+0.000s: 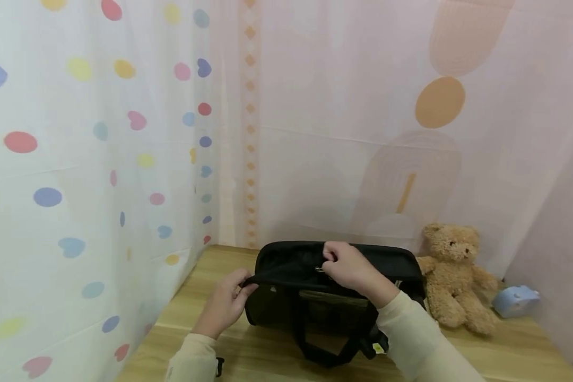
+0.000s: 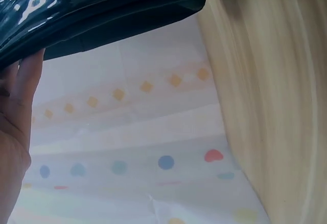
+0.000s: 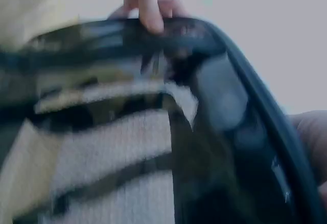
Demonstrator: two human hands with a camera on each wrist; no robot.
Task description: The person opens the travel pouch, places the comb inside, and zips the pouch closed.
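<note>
A black bag [image 1: 277, 307] with mesh panels and a strap handle [image 1: 327, 361] hanging down its front lies on the wooden table. At its left end, my left hand [image 1: 226, 302] pinches the top edge between thumb and fingers. The left wrist view shows the left fingers [image 2: 29, 81] under the bag's glossy dark edge [image 2: 122, 9]. My right hand [image 1: 355, 270] is curled over the middle of the bag's top, gripping it beside a small metal piece [image 1: 319, 269]. Exactly which part the right fingers hold is hidden. The right wrist view is blurred.
A brown teddy bear [image 1: 453, 276] sits at the bag's right end. Beyond it stands a small light-blue object [image 1: 515, 301]. Patterned curtains [image 1: 315, 132] hang behind and to the left of the wooden table [image 1: 262, 361].
</note>
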